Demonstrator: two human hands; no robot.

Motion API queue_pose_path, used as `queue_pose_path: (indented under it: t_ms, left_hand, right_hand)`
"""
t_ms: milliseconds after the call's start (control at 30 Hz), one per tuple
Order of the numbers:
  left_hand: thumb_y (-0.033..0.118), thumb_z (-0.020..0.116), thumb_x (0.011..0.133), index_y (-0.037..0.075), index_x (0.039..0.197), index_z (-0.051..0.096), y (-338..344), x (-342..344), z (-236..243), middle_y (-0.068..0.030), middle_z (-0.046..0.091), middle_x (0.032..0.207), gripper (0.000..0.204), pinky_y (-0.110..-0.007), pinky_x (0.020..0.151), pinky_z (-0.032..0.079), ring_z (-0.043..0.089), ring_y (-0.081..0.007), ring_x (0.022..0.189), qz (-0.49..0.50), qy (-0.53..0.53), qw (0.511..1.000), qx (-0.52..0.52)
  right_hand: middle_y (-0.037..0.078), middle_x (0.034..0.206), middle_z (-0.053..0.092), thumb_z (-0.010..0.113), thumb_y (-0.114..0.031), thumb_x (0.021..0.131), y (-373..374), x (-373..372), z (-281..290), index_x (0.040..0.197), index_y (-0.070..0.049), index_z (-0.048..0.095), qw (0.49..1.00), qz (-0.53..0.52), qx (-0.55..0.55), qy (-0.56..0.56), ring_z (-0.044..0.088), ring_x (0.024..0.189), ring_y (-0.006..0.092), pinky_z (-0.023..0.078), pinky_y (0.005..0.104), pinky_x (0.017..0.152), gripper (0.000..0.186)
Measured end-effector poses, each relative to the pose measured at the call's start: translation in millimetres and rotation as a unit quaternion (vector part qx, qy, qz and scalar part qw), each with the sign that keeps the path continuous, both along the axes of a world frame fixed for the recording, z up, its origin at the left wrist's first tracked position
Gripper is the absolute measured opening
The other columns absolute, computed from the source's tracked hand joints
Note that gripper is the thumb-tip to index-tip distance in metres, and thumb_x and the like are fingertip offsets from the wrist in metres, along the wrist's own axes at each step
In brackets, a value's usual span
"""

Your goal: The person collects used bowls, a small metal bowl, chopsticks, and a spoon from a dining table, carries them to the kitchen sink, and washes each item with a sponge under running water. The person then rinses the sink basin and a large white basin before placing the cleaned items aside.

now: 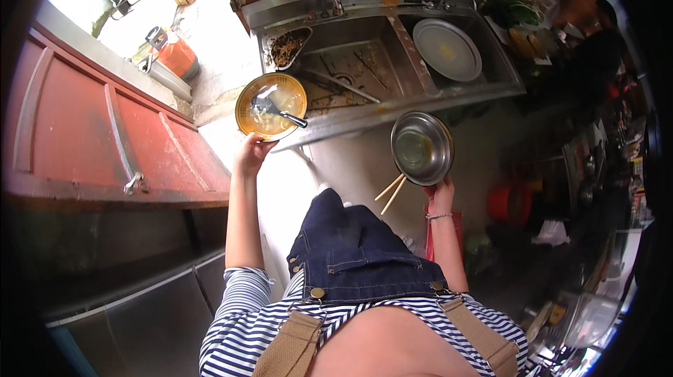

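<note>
**Two bowls, one per hand, at the sink**

Left hand (254, 151): I grip the amber bowl (242, 112) by its near rim, by the sink's (350, 116) left front corner. Dark spoon (293, 119) inside, handle over the edge, apparently some liquid (268, 125). Right hand (440, 198): I hold the steel bowl (442, 144) by its near side, short of the sink front. Chopsticks (394, 193) poke out below; can't tell what secures them. Risks: one-sided grips could let either bowl tip; tilting could slosh liquid or slide the spoon out; loosening might drop the chopsticks.
</note>
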State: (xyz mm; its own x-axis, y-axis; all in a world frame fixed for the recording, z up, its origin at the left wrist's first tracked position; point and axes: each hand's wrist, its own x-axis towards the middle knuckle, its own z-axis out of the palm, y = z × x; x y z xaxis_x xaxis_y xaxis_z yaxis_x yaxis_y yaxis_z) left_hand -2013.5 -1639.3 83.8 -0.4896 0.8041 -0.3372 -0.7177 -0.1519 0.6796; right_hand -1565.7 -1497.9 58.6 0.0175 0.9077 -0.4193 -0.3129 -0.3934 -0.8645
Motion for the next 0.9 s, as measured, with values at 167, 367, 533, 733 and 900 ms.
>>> queue_pose_path:
  t_ms: [167, 367, 533, 733, 900]
  left_hand:
    - [-0.002, 0.043, 0.08, -0.008, 0.116, 0.042, 100, -84, -31, -0.0231, 0.054, 0.115, 0.037, -0.043, 0.082, 0.055, 0.062, -0.0335, 0.095, -0.012, 0.007, 0.998, -0.055]
    - [-0.005, 0.045, 0.078, 0.019, 0.127, 0.02, 177, -175, -57, -0.0184, 0.054, 0.107, 0.06, -0.042, 0.061, 0.06, 0.065, -0.0296, 0.08, 0.001, 0.138, 0.989, -0.051]
    - [-0.005, 0.043, 0.078, 0.022, 0.124, 0.025, 208, -235, -50, -0.0136, 0.048, 0.114, 0.056, -0.044, 0.06, 0.059, 0.063, -0.0286, 0.087, -0.043, 0.198, 0.955, -0.218]
    - [-0.004, 0.044, 0.075, 0.024, 0.127, 0.024, 237, -263, -27, -0.0094, 0.048, 0.095, 0.062, -0.04, 0.052, 0.057, 0.056, -0.0199, 0.073, -0.1, 0.337, 0.869, -0.348]
    - [-0.007, 0.044, 0.074, 0.018, 0.13, 0.025, 252, -260, -8, -0.0154, 0.051, 0.099, 0.064, -0.038, 0.045, 0.057, 0.059, -0.0254, 0.074, -0.114, 0.404, 0.826, -0.377]
  right_hand:
    - [0.006, 0.085, 0.064, 0.053, -0.012, 0.088, 85, -40, -19, 0.11, -0.004, 0.054, 1.0, 0.014, -0.008, 0.009, 0.064, 0.063, 0.0136, 0.055, 0.0229, 0.05, 0.023]
    - [0.006, 0.083, 0.064, 0.054, -0.013, 0.088, 159, -85, -19, 0.115, -0.004, 0.053, 0.999, 0.004, -0.044, -0.011, 0.063, 0.06, 0.0124, 0.053, 0.0217, 0.048, 0.028]
    - [0.006, 0.083, 0.063, 0.055, -0.013, 0.087, 203, -104, -16, 0.118, -0.004, 0.052, 0.996, 0.02, -0.063, -0.052, 0.059, 0.056, 0.0116, 0.05, 0.0208, 0.046, 0.032]
    - [0.006, 0.086, 0.063, 0.056, -0.015, 0.088, 244, -111, -17, 0.111, -0.005, 0.053, 0.995, 0.049, -0.061, -0.058, 0.061, 0.063, 0.0129, 0.052, 0.0232, 0.051, 0.026]
    - [0.004, 0.083, 0.062, 0.056, -0.013, 0.086, 272, -119, -15, 0.111, -0.004, 0.053, 0.994, 0.071, -0.067, -0.049, 0.059, 0.061, 0.0108, 0.051, 0.0225, 0.051, 0.027]
